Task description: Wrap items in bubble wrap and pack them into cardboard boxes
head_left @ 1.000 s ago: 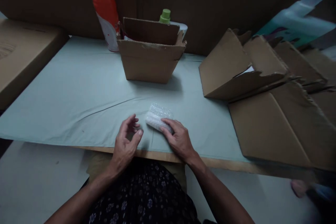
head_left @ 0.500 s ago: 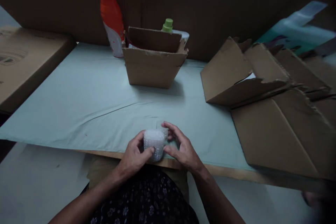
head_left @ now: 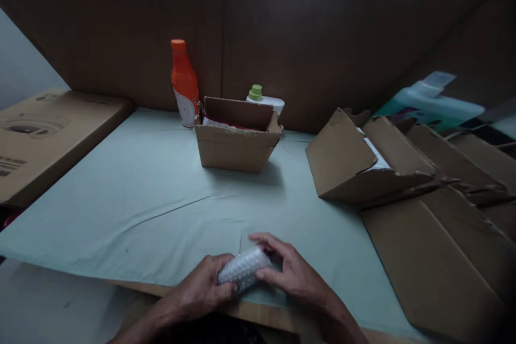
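Note:
A small bundle of bubble wrap [head_left: 244, 269] is held low above the front edge of the table, tilted with its right end higher. My left hand [head_left: 212, 282] wraps round its left end, thumb along the near side. At the other end my right hand [head_left: 288, 269] curls its fingers over the far side and presses its thumb to the near side. Just beyond my right fingertips a faint clear sheet [head_left: 246, 237] shows; whether it belongs to the wrap I cannot tell. What lies inside the bundle is hidden.
An open cardboard box [head_left: 237, 148] stands mid-table, with an orange bottle [head_left: 185, 88] and a green-capped white bottle [head_left: 266, 101] behind. More open boxes [head_left: 363, 156] fill the right side, near a teal jug [head_left: 435, 102]. Left lies a flat carton [head_left: 60, 134]; cardboard panels [head_left: 322, 48] wall the back.
My view has tipped up, so everything sits lower. The bundle has turned from upright to slanting, and my right hand has closed in on its right end.

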Demonstrator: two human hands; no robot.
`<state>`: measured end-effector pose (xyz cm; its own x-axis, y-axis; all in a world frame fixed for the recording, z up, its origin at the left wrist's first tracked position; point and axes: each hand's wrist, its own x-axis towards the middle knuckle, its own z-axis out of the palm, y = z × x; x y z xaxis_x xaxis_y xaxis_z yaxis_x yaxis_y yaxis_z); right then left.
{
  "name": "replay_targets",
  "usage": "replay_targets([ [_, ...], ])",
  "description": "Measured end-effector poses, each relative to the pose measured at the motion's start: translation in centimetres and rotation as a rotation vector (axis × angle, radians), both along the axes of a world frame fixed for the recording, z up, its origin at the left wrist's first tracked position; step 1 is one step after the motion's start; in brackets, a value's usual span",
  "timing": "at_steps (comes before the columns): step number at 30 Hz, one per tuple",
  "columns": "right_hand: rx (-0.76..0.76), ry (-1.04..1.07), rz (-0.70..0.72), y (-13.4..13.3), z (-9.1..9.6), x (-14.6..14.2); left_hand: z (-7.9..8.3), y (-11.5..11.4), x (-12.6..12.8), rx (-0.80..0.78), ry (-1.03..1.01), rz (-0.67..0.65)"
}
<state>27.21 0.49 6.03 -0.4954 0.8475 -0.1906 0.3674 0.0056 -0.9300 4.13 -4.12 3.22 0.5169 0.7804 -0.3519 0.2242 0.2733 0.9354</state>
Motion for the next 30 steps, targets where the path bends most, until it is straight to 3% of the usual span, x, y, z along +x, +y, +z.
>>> replay_targets([
  [2,0.023,-0.045,0.073,0.4,0.6,0.6,1.2,1.7,-1.2,0.116,0.056,-0.095],
  [3,0.047,-0.058,0.068,0.6,0.9,0.9,2.2,2.8,-1.9,0.229,0.092,-0.075],
  [8,0.150,-0.141,-0.001,2.3,2.6,3.0,9.3,11.7,-4.4,1.121,0.415,0.353],
  [11,0.231,-0.220,-0.003,3.5,4.4,4.4,11.9,16.9,-4.6,1.441,0.689,0.422],
  [13,0.307,-0.223,-0.077,4.5,6.0,5.1,11.5,18.9,-4.3,1.475,0.846,0.363],
  [15,0.365,-0.154,-0.255,5.6,7.6,5.7,9.9,19.5,-4.0,1.444,0.925,0.301],
  [18,0.409,-0.020,-0.629,8.2,10.1,6.1,7.3,19.0,-3.8,1.437,0.888,0.313],
  [20,0.485,-0.017,-0.745,10.6,11.8,5.5,6.4,18.6,-4.0,1.459,0.830,0.343],
  [22,0.606,-0.069,-0.699,13.4,13.1,4.0,6.4,18.6,-4.2,1.475,0.787,0.354],
  [25,0.746,-0.149,-0.498,17.6,14.1,0.2,6.8,19.1,-4.4,1.481,0.741,0.358],
  [30,0.660,-0.385,-0.091,23.3,12.6,-6.5,7.0,19.5,-4.6,1.485,0.689,0.371],
])
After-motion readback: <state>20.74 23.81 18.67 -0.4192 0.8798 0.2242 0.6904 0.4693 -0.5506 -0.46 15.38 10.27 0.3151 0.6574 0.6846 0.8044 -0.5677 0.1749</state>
